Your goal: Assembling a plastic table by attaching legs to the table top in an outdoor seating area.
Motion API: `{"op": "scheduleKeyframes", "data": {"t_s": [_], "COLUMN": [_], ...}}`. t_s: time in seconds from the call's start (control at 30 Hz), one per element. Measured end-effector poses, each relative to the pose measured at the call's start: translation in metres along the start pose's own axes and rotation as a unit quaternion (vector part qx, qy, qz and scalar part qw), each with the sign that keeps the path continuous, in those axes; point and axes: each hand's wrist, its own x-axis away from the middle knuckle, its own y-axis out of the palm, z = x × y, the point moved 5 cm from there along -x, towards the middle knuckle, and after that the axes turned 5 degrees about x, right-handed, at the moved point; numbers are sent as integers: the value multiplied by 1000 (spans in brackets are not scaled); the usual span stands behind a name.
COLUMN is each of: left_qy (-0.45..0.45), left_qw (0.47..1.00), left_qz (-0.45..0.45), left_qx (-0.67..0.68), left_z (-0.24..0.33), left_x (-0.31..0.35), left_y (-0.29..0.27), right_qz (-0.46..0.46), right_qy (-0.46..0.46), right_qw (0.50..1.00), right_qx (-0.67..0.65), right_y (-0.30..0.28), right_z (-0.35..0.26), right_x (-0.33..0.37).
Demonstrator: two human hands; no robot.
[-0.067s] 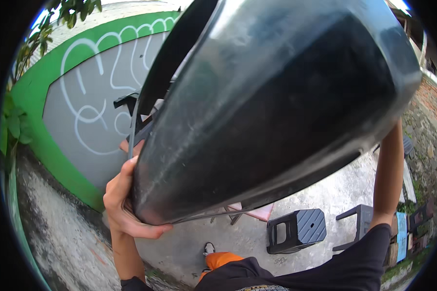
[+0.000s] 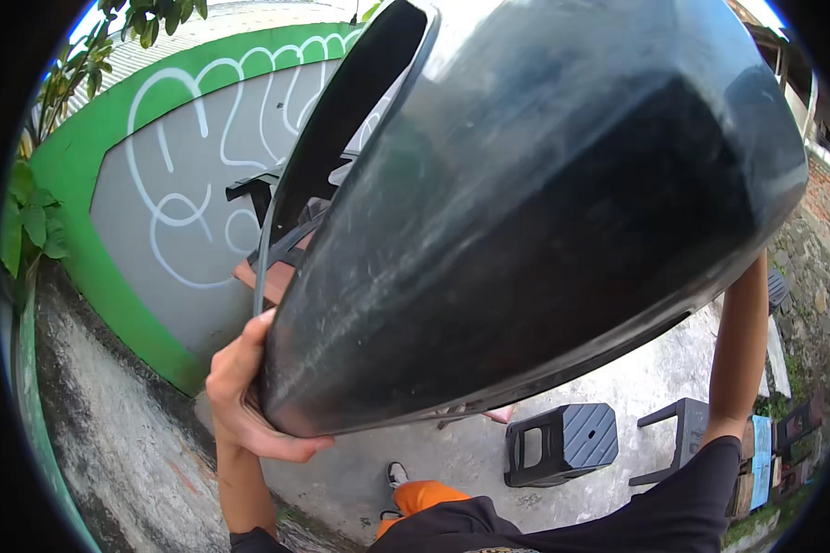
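Observation:
A large glossy black shell-like piece, hollow with a curved rim [image 2: 544,230], is held up close and fills much of the view. What exactly it is I cannot tell. My left hand [image 2: 249,396] is closed round its lower left end, thumb on the near edge and fingers wrapped at the side. On the right my forearm [image 2: 740,350] reaches up behind the shell's far end, and the right hand itself is hidden there. A second dark wall of the piece [image 2: 355,101] runs along its left side, with a gap between.
A black plastic stool [image 2: 563,445] lies on its side on the concrete floor [image 2: 341,488], with another dark stool [image 2: 678,438] to its right. Behind the shell is a pinkish tabletop [image 2: 272,276]. A green-and-grey wall [image 2: 171,175] stands left; a stone wall [image 2: 802,240] stands right.
The shell and my left hand have shifted slightly right and down in the view. The shell's lower edge now covers more of the pinkish surface below it. My left grip is unchanged.

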Motion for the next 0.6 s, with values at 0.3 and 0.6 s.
{"op": "scheduleKeyframes", "data": {"t_s": [0.3, 0.6], "left_qy": [8, -38], "left_qw": [994, 990], "left_qz": [29, 38], "left_qx": [-106, -131], "left_z": [73, 137], "left_x": [42, 68], "left_y": [36, 76], "right_qz": [-59, -200], "right_qy": [-47, -198], "right_qw": [997, 929], "right_qx": [-22, -241], "right_y": [-10, 41], "right_z": [-28, -37], "right_x": [20, 1]}}
